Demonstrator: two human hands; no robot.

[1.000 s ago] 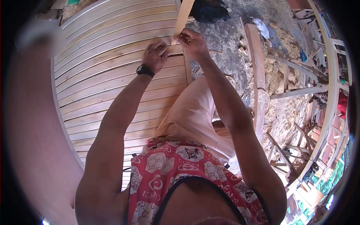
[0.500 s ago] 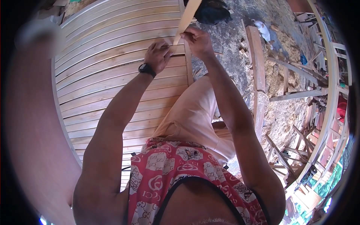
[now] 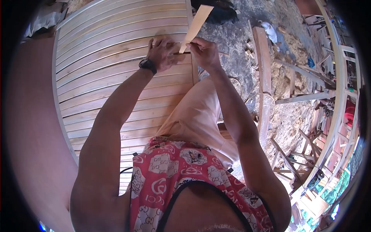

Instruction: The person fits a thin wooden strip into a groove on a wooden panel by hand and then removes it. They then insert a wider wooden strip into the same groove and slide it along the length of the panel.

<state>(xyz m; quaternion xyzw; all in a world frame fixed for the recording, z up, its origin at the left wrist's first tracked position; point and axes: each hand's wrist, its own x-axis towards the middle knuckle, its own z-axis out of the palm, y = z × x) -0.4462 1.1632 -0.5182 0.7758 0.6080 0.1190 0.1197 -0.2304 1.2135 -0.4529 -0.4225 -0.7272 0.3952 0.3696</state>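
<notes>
A slatted wooden panel (image 3: pixel 116 46) lies below my hands, its strips separated by narrow gaps. My right hand (image 3: pixel 205 52) pinches a thin, pale wooden strip (image 3: pixel 199 25) near its lower end. The strip slants upward, and its lower tip meets the panel close to the right frame edge. On the slats just left of that tip rests my left hand (image 3: pixel 162 54), fingers spread and slightly blurred, with a dark watch on the wrist. Nothing shows in its grasp.
A smooth brown board (image 3: pixel 34 116) runs along the left side. Right of the panel, a long timber (image 3: pixel 264 69) lies on rough ground with scraps. A black bag (image 3: pixel 218 13) is at the top. Wooden pieces and frames stand at the far right.
The strip's top has swung lower into view, and my right hand has moved slightly down. My left hand has shifted left with its fingers more spread. The blurred object at upper left is gone.
</notes>
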